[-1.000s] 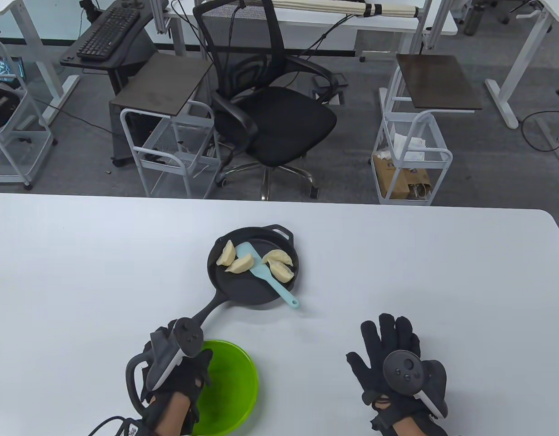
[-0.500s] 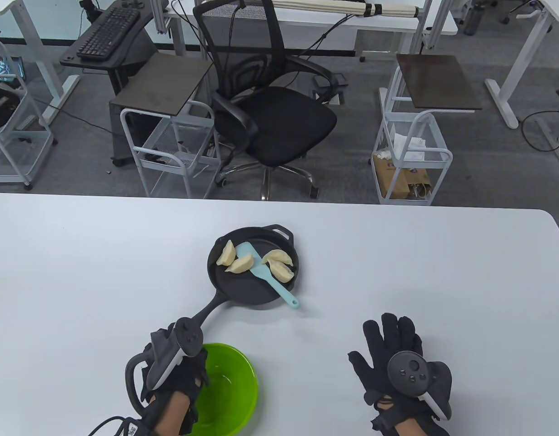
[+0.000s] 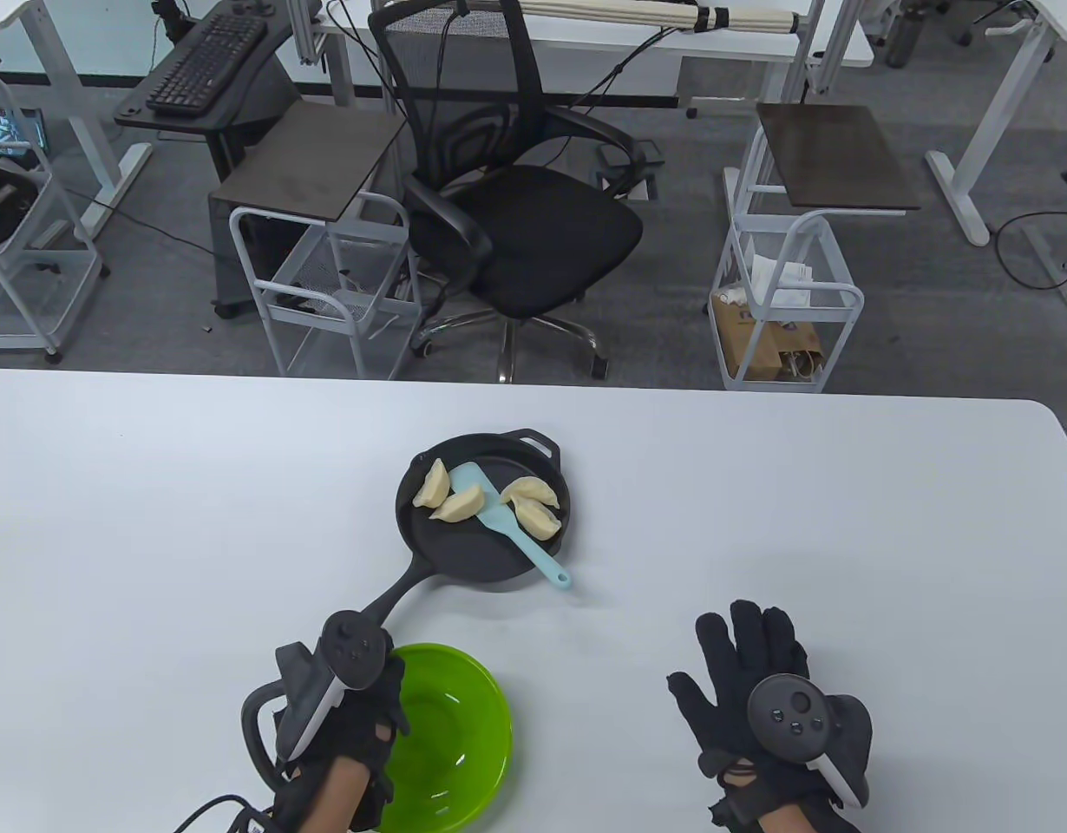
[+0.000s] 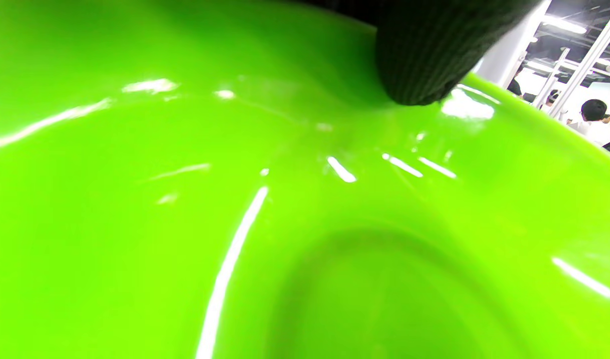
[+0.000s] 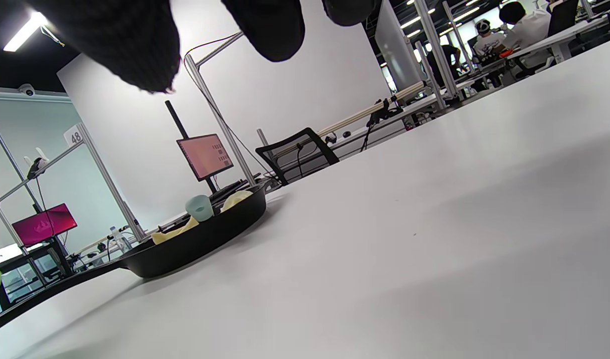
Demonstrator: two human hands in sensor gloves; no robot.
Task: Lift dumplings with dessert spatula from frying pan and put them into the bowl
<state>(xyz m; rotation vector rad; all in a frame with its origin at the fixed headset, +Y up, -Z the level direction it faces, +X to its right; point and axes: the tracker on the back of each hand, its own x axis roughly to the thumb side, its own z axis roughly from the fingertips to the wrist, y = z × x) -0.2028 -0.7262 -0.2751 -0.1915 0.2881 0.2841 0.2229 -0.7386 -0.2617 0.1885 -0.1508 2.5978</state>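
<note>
A black frying pan (image 3: pixel 473 555) sits mid-table with several pale dumplings (image 3: pixel 460 505) in it. A light blue dessert spatula (image 3: pixel 507 522) lies among them, its handle sticking out over the pan's near right rim. The green bowl (image 3: pixel 460 737) stands just below the tip of the pan's long handle. My left hand (image 3: pixel 386 707) grips the bowl's left rim, one fingertip (image 4: pixel 419 65) pressed against the inside wall of the bowl (image 4: pixel 285 199). Away from the pan, my right hand (image 3: pixel 742 659) lies flat on the table with its fingers spread and nothing in it. The right wrist view shows the pan (image 5: pixel 200 244) side-on.
The white table (image 3: pixel 846 521) runs wide on all sides of the pan. Beyond its far edge stand a black office chair (image 3: pixel 516 234), wire carts (image 3: pixel 785 295) and desks. A cable trails from my left wrist at the near edge.
The green bowl has slid a little to the right and toward the pan with my left hand on its rim. My right hand has drifted slightly right.
</note>
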